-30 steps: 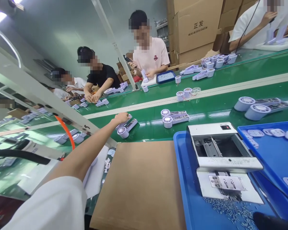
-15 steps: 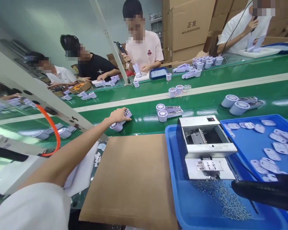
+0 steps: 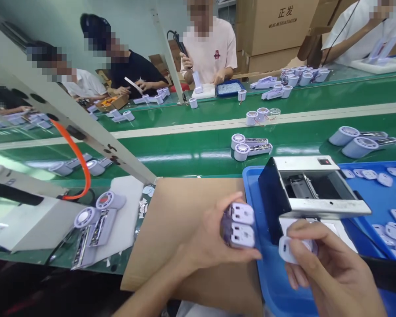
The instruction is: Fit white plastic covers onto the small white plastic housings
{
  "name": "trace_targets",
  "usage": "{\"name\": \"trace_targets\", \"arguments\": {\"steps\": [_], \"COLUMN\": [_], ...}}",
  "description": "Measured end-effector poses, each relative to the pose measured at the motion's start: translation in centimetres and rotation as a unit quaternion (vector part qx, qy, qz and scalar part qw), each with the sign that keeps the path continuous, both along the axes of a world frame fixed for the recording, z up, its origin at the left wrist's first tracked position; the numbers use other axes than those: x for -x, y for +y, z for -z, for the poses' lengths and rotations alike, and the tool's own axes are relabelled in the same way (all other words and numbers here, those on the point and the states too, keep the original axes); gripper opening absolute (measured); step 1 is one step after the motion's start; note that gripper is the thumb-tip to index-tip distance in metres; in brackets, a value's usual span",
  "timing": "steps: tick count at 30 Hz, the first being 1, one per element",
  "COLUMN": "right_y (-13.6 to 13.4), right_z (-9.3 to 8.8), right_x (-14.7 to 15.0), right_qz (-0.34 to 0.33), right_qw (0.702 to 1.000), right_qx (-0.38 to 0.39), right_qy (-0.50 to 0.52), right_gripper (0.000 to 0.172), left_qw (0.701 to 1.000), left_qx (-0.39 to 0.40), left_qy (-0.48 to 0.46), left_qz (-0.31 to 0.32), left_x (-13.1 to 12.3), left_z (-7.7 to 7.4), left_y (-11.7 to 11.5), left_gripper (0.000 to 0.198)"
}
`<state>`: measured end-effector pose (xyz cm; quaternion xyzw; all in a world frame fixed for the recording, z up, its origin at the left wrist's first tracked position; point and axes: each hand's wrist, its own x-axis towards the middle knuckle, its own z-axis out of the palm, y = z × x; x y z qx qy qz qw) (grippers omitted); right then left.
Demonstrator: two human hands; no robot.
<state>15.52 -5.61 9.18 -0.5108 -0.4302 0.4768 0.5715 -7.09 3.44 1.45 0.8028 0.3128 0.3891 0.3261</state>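
Left hand (image 3: pixel 207 237) closed in a narrow grip around two stacked white-and-lilac plastic parts (image 3: pixel 240 226), which stick out past the fingers toward the right hand. Right hand (image 3: pixel 323 268) holds a small rounded white plastic cover (image 3: pixel 292 250) in its fingers. Hands close together, not touching, both low in view.

Left hand is over the brown cardboard sheet (image 3: pixel 181 264). Right hand is just right of that sheet, over the blue plastic tray (image 3: pixel 254 185). A white-and-grey metal press machine (image 3: pixel 312 187) with a raised dark cover sits on that tray, just beyond the right hand. Further right of the sheet, a second blue tray (image 3: pixel 359 164) holds loose white oval covers (image 3: pixel 394 231).

Left of the sheet, two lilac-and-white fan units (image 3: pixel 95 224) lie on a white sheet of paper (image 3: pixel 128 193). Beyond the sheet runs a green conveyor belt (image 3: pixel 191 152) with more lilac-and-white fan units (image 3: pixel 249 149).

Change from earlier frame: left arm was stretched out to the belt, hand on a fan unit; now pulled back, and right hand has come into view.
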Motion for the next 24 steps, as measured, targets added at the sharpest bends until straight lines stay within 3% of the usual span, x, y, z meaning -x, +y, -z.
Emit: {"name": "trace_targets", "arguments": {"steps": [2, 6, 9, 12, 17, 20, 24], "right_y": [1.3, 2.2, 1.8, 1.6, 2.2, 2.4, 2.4], "right_z": [0.0, 0.6, 1.4, 2.1, 3.5, 4.0, 4.5], "right_x": [0.3, 1.5, 1.8, 1.3, 0.1, 0.3, 1.0], "right_qz": [-0.007, -0.015, -0.033, -0.046, -0.076, -0.088, -0.053], "right_qw": [1.0, 0.998, 0.995, 0.991, 0.996, 0.996, 0.998], "right_qx": [-0.004, 0.018, 0.058, 0.08, 0.043, 0.017, -0.012], "right_qy": [-0.026, -0.063, -0.075, -0.099, 0.0, 0.018, -0.005], "right_gripper": [0.094, 0.09, 0.077, 0.057, 0.072, 0.063, 0.057], "left_qw": [0.999, 0.994, 0.99, 0.986, 0.987, 0.988, 0.986], "left_qx": [-0.009, -0.026, -0.024, -0.04, -0.023, 0.001, -0.009], "left_qy": [-0.029, -0.078, -0.114, -0.137, -0.108, -0.089, -0.102], "left_qz": [0.032, 0.074, 0.076, 0.09, 0.115, 0.129, 0.133], "left_x": [-0.8, -1.9, -2.7, -3.1, -3.1, -3.2, -3.4], "left_z": [1.2, 3.3, 4.3, 4.4, 3.9, 4.3, 4.7], "left_y": [-1.2, -1.9, -2.2, -2.1, -1.3, -1.0, -0.9], "left_gripper": [0.135, 0.127, 0.139, 0.149, 0.138, 0.134, 0.125]}}
